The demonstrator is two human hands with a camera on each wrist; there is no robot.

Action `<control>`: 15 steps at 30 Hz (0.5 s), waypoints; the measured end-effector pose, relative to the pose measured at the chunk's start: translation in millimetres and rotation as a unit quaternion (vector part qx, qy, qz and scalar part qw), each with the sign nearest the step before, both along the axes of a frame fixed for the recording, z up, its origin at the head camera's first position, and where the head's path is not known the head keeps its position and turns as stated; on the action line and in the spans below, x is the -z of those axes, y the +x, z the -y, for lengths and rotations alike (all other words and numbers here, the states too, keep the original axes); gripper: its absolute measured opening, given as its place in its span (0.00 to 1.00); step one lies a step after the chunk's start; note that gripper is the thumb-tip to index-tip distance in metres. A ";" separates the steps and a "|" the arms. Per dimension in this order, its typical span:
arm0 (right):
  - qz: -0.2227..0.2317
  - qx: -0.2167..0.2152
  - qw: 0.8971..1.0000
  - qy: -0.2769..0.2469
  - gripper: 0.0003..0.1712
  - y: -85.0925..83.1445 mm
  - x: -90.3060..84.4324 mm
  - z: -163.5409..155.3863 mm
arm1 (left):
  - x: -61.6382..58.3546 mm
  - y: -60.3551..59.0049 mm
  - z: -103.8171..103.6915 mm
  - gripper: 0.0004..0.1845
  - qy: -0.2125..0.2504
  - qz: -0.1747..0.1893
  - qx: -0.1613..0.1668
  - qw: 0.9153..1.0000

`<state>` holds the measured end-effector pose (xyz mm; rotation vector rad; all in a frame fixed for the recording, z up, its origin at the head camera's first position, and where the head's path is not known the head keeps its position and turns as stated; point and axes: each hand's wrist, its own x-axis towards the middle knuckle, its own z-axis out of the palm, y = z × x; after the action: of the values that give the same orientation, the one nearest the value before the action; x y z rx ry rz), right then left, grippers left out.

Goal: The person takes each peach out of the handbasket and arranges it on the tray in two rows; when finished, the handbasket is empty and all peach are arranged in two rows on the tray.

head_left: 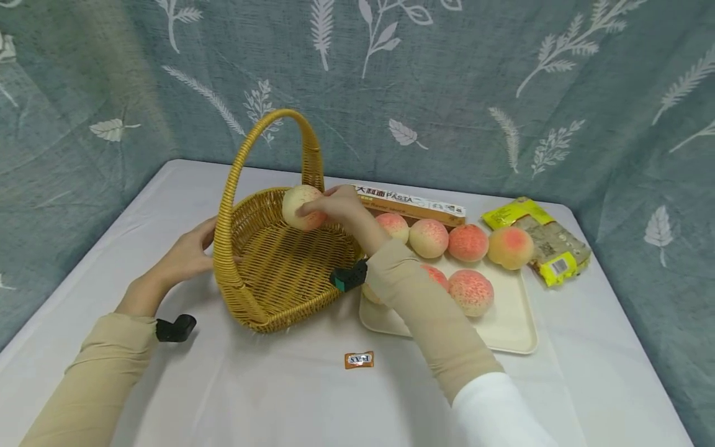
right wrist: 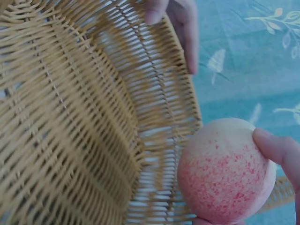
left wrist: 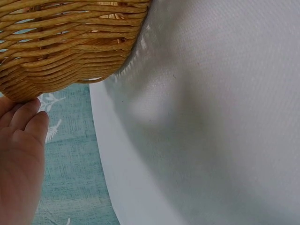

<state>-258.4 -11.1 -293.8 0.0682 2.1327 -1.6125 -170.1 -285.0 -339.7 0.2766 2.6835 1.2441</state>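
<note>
A right hand (head_left: 341, 208) curls its fingers round a peach (head_left: 301, 208), holding it just above the inside of a wicker basket (head_left: 279, 267) on a white table (head_left: 251, 385). The left hand (head_left: 187, 254), fingers relaxed, rests against the basket's outer wall. More peaches sit on a tray (head_left: 508, 323) beside it.

Both arms wear snug tan sleeves (head_left: 424, 310), the right over a white upper sleeve (head_left: 497, 410); a small black camera clip (head_left: 175, 328) sits on each wrist.
</note>
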 end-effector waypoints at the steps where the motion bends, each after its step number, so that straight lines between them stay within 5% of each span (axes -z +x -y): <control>1: -0.002 0.000 1.000 0.002 0.37 -0.1 -1.8 -4.1 | 0.2 -0.2 0.1 0.51 0.000 -0.001 0.000 1.000; 15: -0.032 -0.006 0.999 -0.018 0.38 2.2 -16.8 -68.4 | 2.1 -2.4 1.5 0.51 -0.003 -0.007 0.006 1.000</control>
<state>-256.2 57.4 -277.0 -0.0070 2.1463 -1.6669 -172.5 -286.5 -341.8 0.3000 2.6936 1.2342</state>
